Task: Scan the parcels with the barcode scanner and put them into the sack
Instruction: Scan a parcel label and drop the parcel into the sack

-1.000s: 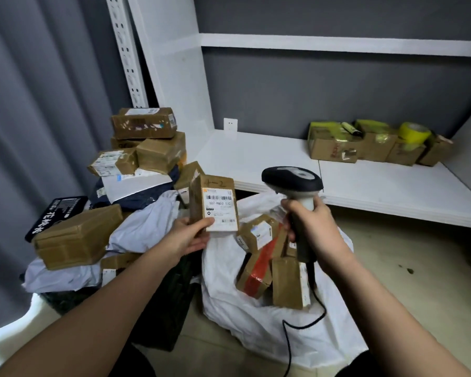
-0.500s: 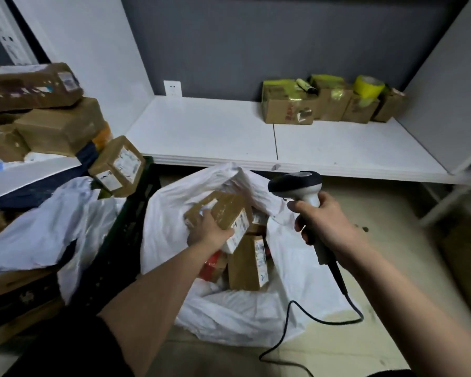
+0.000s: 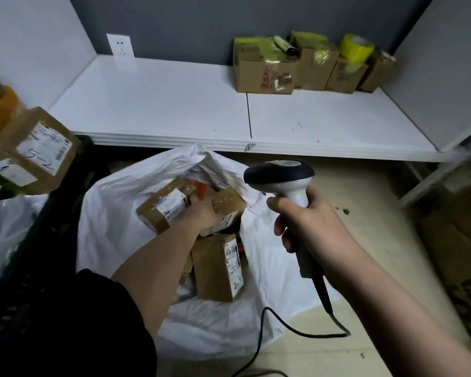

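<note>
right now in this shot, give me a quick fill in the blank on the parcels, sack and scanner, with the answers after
1. The right hand grips the ____ by its handle.
2. The left hand reaches into the open white ____ on the floor.
3. The cardboard parcel that the left hand holds is already inside the sack, which has ____ parcels in it besides.
4. The roll of tape sitting on the boxes on the white shelf is ____ in colour.

Missing words: barcode scanner; sack; other; yellow

A white shelf (image 3: 174, 104) carries 4 taped cardboard boxes (image 3: 264, 74) — a yellow tape roll (image 3: 356, 47) on top.
</note>
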`<control>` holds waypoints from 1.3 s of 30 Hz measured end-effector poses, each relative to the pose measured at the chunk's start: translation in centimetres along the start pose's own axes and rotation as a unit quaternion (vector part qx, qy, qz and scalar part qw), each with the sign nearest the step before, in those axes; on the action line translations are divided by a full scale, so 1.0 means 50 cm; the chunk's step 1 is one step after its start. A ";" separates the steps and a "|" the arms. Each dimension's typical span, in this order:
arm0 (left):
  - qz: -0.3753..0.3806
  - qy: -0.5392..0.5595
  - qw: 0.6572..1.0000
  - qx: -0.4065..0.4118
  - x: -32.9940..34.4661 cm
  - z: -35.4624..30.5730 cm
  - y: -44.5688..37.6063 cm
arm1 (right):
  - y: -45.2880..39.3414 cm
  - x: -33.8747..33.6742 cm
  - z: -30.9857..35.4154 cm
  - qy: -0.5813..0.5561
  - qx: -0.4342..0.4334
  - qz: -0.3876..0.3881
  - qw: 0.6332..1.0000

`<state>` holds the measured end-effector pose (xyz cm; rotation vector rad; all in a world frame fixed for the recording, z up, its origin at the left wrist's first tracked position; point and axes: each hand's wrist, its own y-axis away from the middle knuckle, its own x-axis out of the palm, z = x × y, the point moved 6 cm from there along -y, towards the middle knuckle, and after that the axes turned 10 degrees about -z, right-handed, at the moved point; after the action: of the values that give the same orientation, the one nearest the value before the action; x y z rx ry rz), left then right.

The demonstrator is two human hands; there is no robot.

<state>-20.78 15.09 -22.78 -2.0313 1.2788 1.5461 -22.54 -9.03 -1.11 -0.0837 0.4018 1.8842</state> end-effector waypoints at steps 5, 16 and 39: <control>-0.006 0.074 0.997 0.025 -0.065 0.014 0.063 | 0.021 0.034 0.015 -0.016 0.001 0.012 1.000; -0.217 0.117 0.969 0.010 -0.449 0.155 0.444 | 0.152 0.179 0.108 -0.049 -0.046 0.052 0.996; -0.365 0.181 0.826 -0.389 -0.606 0.733 0.783 | 0.349 0.508 0.132 -0.061 -0.048 0.209 0.975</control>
<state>-75.24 31.97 0.54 -2.8899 -0.2365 1.4070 -46.62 10.89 2.78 0.0561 0.2562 2.3111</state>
